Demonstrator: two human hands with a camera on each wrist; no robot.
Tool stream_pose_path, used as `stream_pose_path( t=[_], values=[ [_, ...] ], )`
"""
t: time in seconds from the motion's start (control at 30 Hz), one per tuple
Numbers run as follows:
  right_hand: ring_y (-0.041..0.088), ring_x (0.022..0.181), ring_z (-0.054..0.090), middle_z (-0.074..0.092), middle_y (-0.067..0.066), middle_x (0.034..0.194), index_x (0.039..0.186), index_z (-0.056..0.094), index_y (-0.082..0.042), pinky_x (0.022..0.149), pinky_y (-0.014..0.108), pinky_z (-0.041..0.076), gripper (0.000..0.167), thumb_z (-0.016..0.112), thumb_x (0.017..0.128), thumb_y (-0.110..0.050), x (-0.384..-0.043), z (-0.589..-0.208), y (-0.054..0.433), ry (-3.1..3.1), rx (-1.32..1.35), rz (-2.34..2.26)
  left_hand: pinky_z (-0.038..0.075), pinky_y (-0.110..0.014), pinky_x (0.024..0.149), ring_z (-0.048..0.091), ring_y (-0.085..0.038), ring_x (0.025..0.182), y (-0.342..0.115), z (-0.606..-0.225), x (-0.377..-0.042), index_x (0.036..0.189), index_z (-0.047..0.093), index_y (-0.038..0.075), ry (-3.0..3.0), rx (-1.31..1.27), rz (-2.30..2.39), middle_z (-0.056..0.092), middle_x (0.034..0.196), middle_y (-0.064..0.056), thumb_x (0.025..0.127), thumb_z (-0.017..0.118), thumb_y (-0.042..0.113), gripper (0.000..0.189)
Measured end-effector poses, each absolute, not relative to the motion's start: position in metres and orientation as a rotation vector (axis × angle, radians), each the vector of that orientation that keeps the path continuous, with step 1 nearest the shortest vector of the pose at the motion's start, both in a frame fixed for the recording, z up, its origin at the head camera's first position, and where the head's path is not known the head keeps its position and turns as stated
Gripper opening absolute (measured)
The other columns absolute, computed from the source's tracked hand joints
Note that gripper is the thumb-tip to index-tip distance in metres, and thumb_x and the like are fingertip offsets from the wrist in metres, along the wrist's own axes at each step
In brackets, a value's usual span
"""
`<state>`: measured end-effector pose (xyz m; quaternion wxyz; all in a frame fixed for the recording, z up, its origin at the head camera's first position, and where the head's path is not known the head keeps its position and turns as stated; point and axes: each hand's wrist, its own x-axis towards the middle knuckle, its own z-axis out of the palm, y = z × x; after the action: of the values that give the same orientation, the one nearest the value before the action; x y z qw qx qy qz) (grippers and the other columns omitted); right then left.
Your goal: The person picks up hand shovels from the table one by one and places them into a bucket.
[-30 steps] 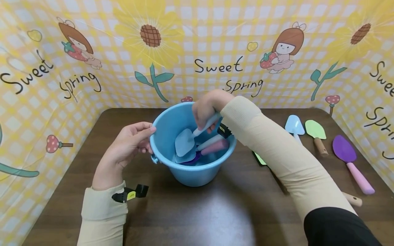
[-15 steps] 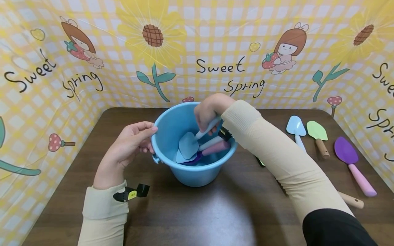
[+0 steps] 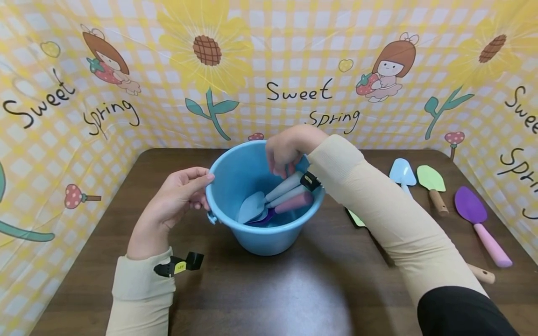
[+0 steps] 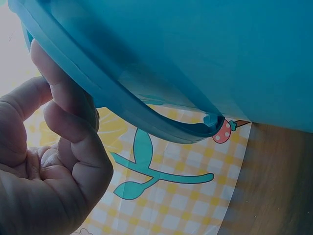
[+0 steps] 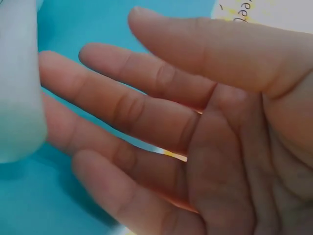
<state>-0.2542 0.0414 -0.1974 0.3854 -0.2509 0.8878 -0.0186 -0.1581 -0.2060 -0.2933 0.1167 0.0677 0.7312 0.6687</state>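
A light blue bucket (image 3: 269, 240) stands on the brown table. My left hand (image 3: 180, 189) pinches its left rim, thumb on top and fingers outside; the left wrist view shows the fingers (image 4: 73, 98) against the rim. Inside the bucket lie two light blue spatulas, the upper one's blade (image 3: 252, 206) at the left, beside a purple spatula with a pink handle (image 3: 294, 202). My right hand (image 3: 290, 147) is over the far right of the bucket, just above the upper handle (image 3: 283, 186). In the right wrist view its fingers are spread, fingertips touching or close to a pale handle end (image 5: 19, 112).
Right of the bucket lie a light blue spatula (image 3: 402, 170), a green spatula with a wooden handle (image 3: 432, 179) and a purple spatula with a pink handle (image 3: 470, 205). A green, black-edged piece (image 3: 356, 218) and a wooden handle (image 3: 481, 273) show from under my right arm.
My right hand has lowered the upper light blue spatula and let it go; it now lies on the others in the bucket. The left hand keeps its hold on the rim.
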Motion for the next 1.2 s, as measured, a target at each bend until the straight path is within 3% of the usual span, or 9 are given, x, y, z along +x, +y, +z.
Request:
stream_pose_path(
  t=[0.23,0.6,0.97,1.2],
  values=[
    [0.021,0.097,0.067,0.07,0.01,0.11,0.126,0.064,-0.008,0.092,0.035,0.051,0.029,0.054,0.102,-0.022,-0.253,-0.19,0.052,2.264,-0.718,-0.125,0.049,-0.018,0.053,0.066,-0.011,0.054,-0.206,-0.294,-0.158,0.114,0.055,0.0,2.134,0.205,1.962,0.067,0.07,0.002,0.101,0.059,0.022,0.026],
    [0.026,0.104,0.068,0.068,0.014,0.117,0.134,0.058,-0.006,0.102,0.045,0.048,0.037,0.05,0.104,-0.026,-0.242,-0.164,0.098,2.359,-0.791,-0.358,0.049,-0.018,0.052,0.066,-0.01,0.053,-0.205,-0.292,-0.159,0.114,0.055,-0.001,2.13,0.213,1.974,0.068,0.07,0.002,0.101,0.059,0.021,0.026],
    [0.021,0.104,0.066,0.068,0.007,0.115,0.135,0.057,-0.008,0.097,0.043,0.048,0.039,0.052,0.103,-0.029,-0.205,-0.162,0.177,2.582,-0.776,-0.64,0.048,-0.019,0.052,0.065,-0.01,0.053,-0.205,-0.292,-0.159,0.114,0.055,0.0,2.126,0.195,1.972,0.067,0.069,0.002,0.1,0.06,0.023,0.027],
    [0.017,0.103,0.065,0.071,0.003,0.117,0.136,0.058,-0.013,0.091,0.031,0.049,0.038,0.057,0.101,-0.029,-0.186,-0.19,0.22,2.659,-0.68,-0.793,0.049,-0.019,0.052,0.065,-0.011,0.053,-0.205,-0.293,-0.158,0.114,0.055,0.0,2.127,0.175,1.967,0.067,0.069,0.002,0.1,0.06,0.023,0.028]
  ],
)
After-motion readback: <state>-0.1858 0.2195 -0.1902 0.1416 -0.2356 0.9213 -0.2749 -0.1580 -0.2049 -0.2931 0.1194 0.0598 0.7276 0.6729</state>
